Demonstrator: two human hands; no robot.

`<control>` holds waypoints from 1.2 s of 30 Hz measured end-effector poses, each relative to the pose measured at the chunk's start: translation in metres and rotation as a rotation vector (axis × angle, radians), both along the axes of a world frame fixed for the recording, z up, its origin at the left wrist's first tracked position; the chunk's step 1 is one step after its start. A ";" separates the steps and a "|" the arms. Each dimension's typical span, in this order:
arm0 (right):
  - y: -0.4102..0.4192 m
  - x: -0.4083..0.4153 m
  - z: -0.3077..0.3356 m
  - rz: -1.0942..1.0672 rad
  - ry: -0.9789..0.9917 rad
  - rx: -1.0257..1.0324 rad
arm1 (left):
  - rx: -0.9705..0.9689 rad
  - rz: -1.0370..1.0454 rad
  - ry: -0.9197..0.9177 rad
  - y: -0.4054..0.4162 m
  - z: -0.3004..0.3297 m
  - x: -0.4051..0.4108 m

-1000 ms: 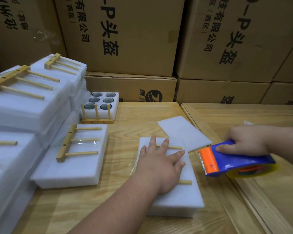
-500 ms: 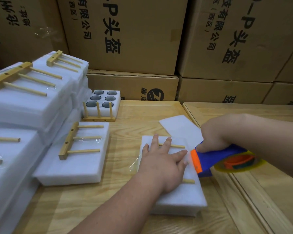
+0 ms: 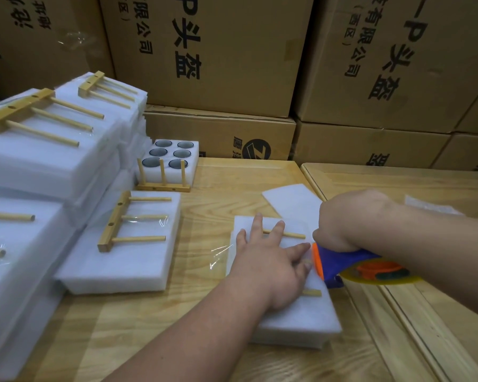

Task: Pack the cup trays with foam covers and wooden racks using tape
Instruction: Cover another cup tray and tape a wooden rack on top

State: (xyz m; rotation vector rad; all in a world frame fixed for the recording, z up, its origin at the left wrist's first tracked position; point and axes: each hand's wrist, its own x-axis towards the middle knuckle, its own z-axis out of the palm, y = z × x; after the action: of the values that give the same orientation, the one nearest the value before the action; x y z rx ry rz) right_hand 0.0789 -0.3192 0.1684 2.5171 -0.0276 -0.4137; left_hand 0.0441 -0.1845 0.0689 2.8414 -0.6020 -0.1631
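A white foam-covered cup tray (image 3: 295, 315) lies on the wooden table in front of me, with a wooden rack (image 3: 286, 234) on top. My left hand (image 3: 268, 266) presses flat on the rack and foam, fingers spread. My right hand (image 3: 348, 221) grips the blue and orange tape dispenser (image 3: 342, 264), whose orange front touches the tray's right edge beside my left fingertips. Clear tape (image 3: 218, 256) sticks out loosely at the tray's left side. A loose foam cover (image 3: 290, 199) lies just behind the tray.
A taped pack with a rack (image 3: 127, 244) lies to the left. Stacks of finished packs (image 3: 39, 150) fill the far left. An open cup tray (image 3: 174, 154) with a standing rack (image 3: 163, 180) sits behind. Cardboard boxes (image 3: 210, 59) wall the back. A second table (image 3: 398, 183) adjoins on the right.
My right hand has brought the tape dispenser leftward from the right table to the tray's right edge. My left hand has stayed pressed on the rack.
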 end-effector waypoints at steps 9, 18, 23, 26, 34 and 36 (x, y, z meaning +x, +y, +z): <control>-0.001 -0.004 -0.031 0.182 -0.140 -0.097 | 0.017 -0.001 0.021 0.001 0.000 0.001; -0.084 -0.004 -0.038 -0.024 -0.630 0.151 | 0.064 -0.007 -0.035 0.001 -0.001 -0.001; -0.106 -0.039 -0.095 -0.184 -0.667 0.301 | 0.039 -0.015 -0.134 0.001 -0.003 -0.003; -0.104 -0.052 -0.109 -0.211 -0.715 0.391 | -0.139 0.003 -0.144 0.006 -0.002 -0.005; -0.058 -0.085 -0.098 -0.090 -0.775 1.350 | -0.824 0.322 -0.154 0.053 -0.009 -0.036; -0.042 -0.095 -0.104 -0.154 -0.622 1.622 | -0.947 0.439 0.004 0.061 -0.016 -0.043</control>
State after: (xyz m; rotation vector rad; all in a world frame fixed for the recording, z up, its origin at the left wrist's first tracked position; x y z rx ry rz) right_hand -0.0157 -0.3615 0.0640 4.1326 -0.1901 0.6319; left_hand 0.0012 -0.1234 0.0529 1.9674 0.0003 0.1590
